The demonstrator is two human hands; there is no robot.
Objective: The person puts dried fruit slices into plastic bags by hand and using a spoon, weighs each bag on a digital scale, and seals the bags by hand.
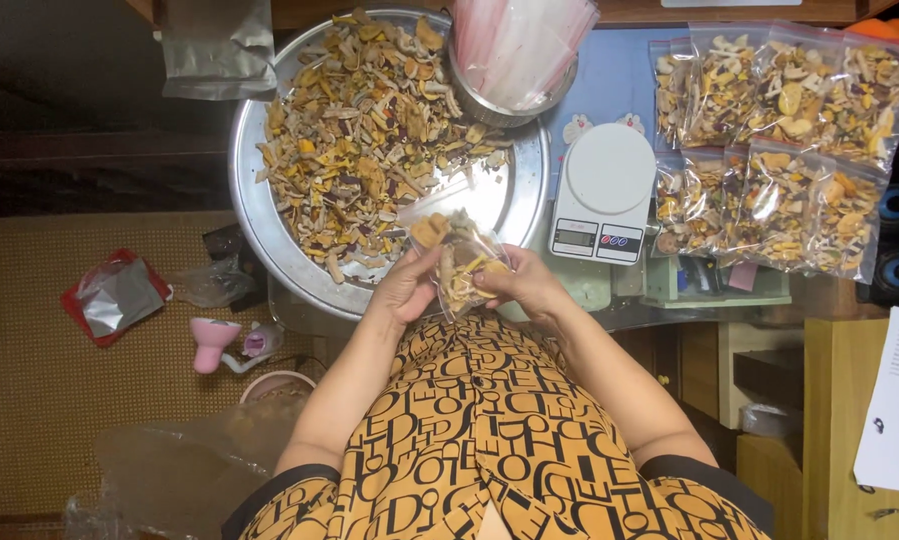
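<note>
Here the left hand [406, 290] and right hand [521, 285] both clasp a small clear plastic bag of mixed dried slices [461, 262] above the big round metal tray's [252, 205] near rim, seemingly mid-fill; weighing on the white kitchen scale [605, 190] looks next.

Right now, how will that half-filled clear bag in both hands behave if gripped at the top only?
The clear bag looks thin and floppy, so it would probably sag. Its dried pieces seem light. The open mouth may spill if tipped.

Woven tan floor mat [39, 400], wooden cabinet [839, 400] right, dim dark surroundings.
</note>
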